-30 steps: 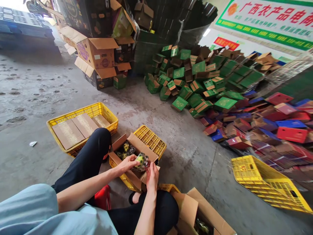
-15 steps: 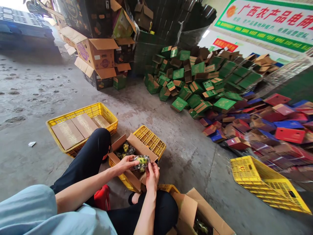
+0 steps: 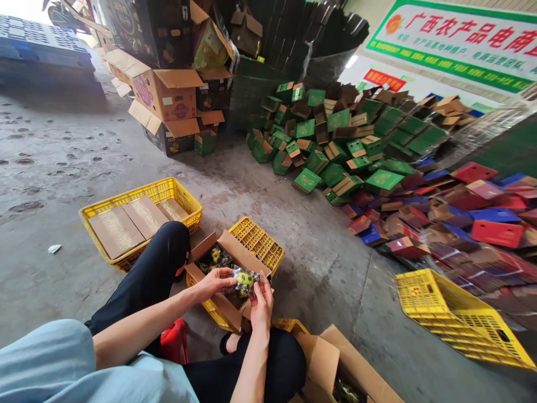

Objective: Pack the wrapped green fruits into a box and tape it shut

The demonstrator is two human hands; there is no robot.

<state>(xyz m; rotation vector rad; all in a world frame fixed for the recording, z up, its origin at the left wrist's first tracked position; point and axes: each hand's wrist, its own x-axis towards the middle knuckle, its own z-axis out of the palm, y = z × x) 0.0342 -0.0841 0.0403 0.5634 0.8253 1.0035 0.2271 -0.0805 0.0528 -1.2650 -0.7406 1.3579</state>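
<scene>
Between my two hands is a clear plastic packet [image 3: 244,281] with something yellow-green and dark-spotted inside; its exact kind I cannot make out. My left hand [image 3: 216,282] pinches the left end of it. The other end is gripped by the fingers of my right hand [image 3: 262,296]. Both hands are above an open cardboard box [image 3: 241,249], which rests on a yellow crate [image 3: 216,314]. More wrapped packets [image 3: 215,257] of the same look lie inside that box, partly hidden by my left hand.
A yellow crate [image 3: 94,215] with closed cartons [image 3: 115,230] stands at left. Another open box [image 3: 356,361] holds wrapped packets at lower right. An upturned yellow crate [image 3: 260,244] lies just beyond the box, another crate [image 3: 457,313] at right. Piled green boxes [image 3: 335,145] and red-blue boxes [image 3: 474,207] lie behind.
The packet has turned slightly and looks flatter and more stretched between my hands. Both hands keep hold of it, the right fingers a little higher. The surroundings stay the same.
</scene>
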